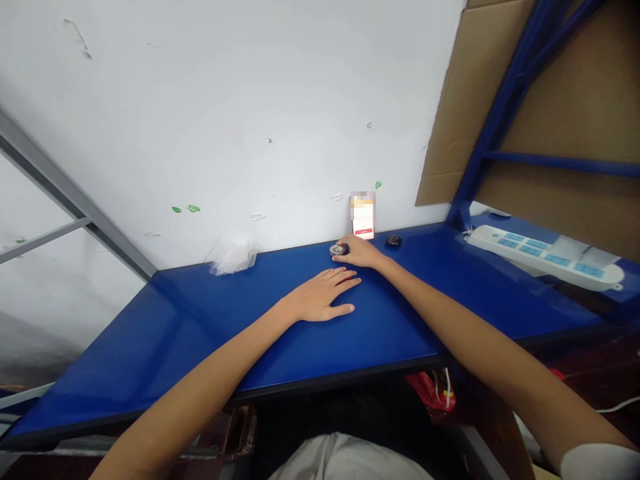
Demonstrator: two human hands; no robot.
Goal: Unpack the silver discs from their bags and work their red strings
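My right hand (361, 252) is closed around a small round grey object (337, 250) near the back edge of the blue tabletop (400, 307). That object has a ring-like top and a darker side; its exact kind cannot be made out. In front of it, my left hand (323, 295) rests palm down with its fingers spread. A bit of something dark red (345, 280) shows between the left fingers, mostly hidden. Just behind my right hand, a phone (363, 217) with a lit screen leans upright against the wall.
A small black case (393, 241) sits right of the phone. Crumpled clear plastic bags (234, 255) lie at the back left. A white power strip (547, 257) with blue sockets is on the right, below a blue metal frame (500, 113) and cardboard (450, 113).
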